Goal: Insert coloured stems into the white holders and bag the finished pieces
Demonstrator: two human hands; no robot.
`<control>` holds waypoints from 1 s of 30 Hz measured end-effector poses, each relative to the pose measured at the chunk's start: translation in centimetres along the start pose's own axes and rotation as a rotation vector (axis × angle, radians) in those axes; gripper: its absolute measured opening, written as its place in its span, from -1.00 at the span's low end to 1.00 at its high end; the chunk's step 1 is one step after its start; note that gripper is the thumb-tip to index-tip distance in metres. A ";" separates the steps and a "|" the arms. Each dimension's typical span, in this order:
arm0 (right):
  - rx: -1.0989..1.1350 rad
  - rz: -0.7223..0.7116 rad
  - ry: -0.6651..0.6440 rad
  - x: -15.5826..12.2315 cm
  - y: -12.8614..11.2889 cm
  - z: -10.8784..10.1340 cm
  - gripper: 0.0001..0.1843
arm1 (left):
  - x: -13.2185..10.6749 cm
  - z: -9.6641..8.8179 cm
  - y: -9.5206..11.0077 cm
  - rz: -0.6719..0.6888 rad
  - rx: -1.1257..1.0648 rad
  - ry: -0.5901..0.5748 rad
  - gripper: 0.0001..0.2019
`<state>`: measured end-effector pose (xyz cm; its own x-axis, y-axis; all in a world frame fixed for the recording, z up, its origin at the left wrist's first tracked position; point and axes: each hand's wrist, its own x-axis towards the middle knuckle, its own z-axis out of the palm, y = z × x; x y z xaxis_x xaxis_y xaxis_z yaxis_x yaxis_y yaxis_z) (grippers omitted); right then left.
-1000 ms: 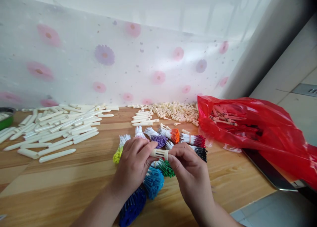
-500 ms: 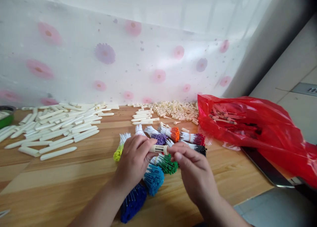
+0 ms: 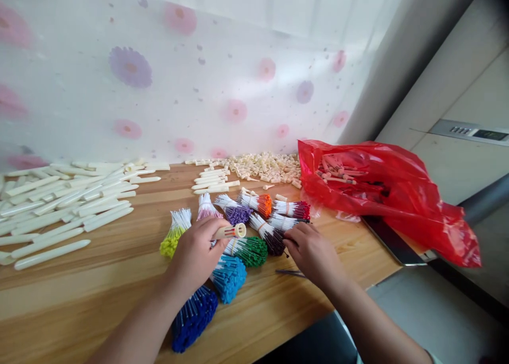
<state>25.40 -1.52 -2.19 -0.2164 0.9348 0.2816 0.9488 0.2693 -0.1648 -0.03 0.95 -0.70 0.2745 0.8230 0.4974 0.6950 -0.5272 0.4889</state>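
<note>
The cream barrel (image 3: 230,231) sits just left of the frame's centre, pinched at its rear end by the left hand (image 3: 196,252). The fingers (image 3: 211,230) close around that end. The slotted front half sticks out free to the right, its open mouth facing the right hand, and is held nearly level just above the green bundle (image 3: 251,250). The left forearm comes in from the lower left, wrist straight, back of the hand up, over the light blue bundle (image 3: 228,277).

The right hand (image 3: 314,254) lies low to the tabletop (image 3: 99,279), right of centre, palm down, well apart from the barrel. Its fingers (image 3: 292,241) are curled, their tips at the dark bundle (image 3: 273,240). Whether they grip anything cannot be told. A thin stick (image 3: 287,272) lies on the wood just under this hand. The right forearm runs in from the lower right edge.

Around the hands more bundles fan out: yellow (image 3: 170,238), purple (image 3: 237,213), orange (image 3: 262,204), red (image 3: 295,209), dark blue (image 3: 193,317). A red bag (image 3: 389,200) rests at the right. Long white casings (image 3: 59,205) are spread out at the left.
</note>
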 end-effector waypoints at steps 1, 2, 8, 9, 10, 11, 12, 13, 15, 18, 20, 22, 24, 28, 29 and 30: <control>-0.033 0.016 -0.009 0.3 -0.3 0.2 -0.79 | 0.0 0.0 0.0 0.005 0.001 0.006 -0.90; -0.061 0.032 -0.022 0.5 -0.5 0.4 -0.79 | 0.0 0.0 0.0 0.010 0.002 0.010 -0.89; -0.112 0.114 -0.043 1.6 -1.1 1.0 -0.81 | 0.0 0.0 -0.3 0.018 0.018 -0.007 -0.87; -0.113 0.123 -0.042 1.6 -1.2 1.0 -0.80 | -0.1 0.0 -0.3 0.018 0.019 -0.010 -0.87; -0.110 0.134 -0.038 1.5 -1.2 0.9 -0.80 | -0.1 0.0 -0.3 0.021 0.019 -0.009 -0.87; -0.088 0.153 -0.030 1.5 -1.2 0.9 -0.79 | -0.1 0.0 -0.3 0.026 0.017 -0.006 -0.86; -0.048 0.178 -0.020 1.4 -1.2 0.8 -0.78 | -0.1 0.0 -0.3 0.032 0.014 -0.005 -0.86; 0.003 0.206 -0.009 1.3 -1.1 0.7 -0.79 | -0.1 0.0 -0.2 0.040 0.012 -0.004 -0.87; 0.112 0.260 0.010 1.2 -0.7 0.6 -0.81 | -0.1 0.0 -0.2 0.053 0.010 -0.005 -0.87; 0.205 0.321 0.032 1.0 0.0 0.7 -0.82 | -0.1 0.1 -0.2 0.063 0.012 -0.008 -0.86; 0.259 0.360 0.053 0.9 0.5 0.9 -0.80 | -0.1 0.1 -0.3 0.064 0.020 -0.012 -0.86; 0.312 0.390 0.077 0.7 0.9 1.4 -0.78 | -0.2 0.1 -0.4 0.061 0.023 -0.017 -0.86; 0.360 0.406 0.096 0.5 1.1 1.7 -0.77 | -0.2 0.0 -0.4 0.070 0.011 -0.025 -0.85; 0.423 0.388 0.102 0.2 0.8 1.8 -0.80 | -0.1 0.3 0.2 0.252 -0.039 -0.104 -0.78; 0.431 0.380 0.101 0.1 0.6 1.6 -0.81 | 0.0 0.5 0.5 0.314 -0.043 -0.149 -0.76; 0.438 0.372 0.102 0.1 0.4 1.4 -0.82 | 0.1 0.7 0.9 0.365 -0.041 -0.200 -0.76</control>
<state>25.38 -0.98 -3.58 0.1573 0.9638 0.2155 0.7686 0.0176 -0.6395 1.10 0.69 -0.76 0.6240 0.6036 0.4964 0.5025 -0.7963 0.3367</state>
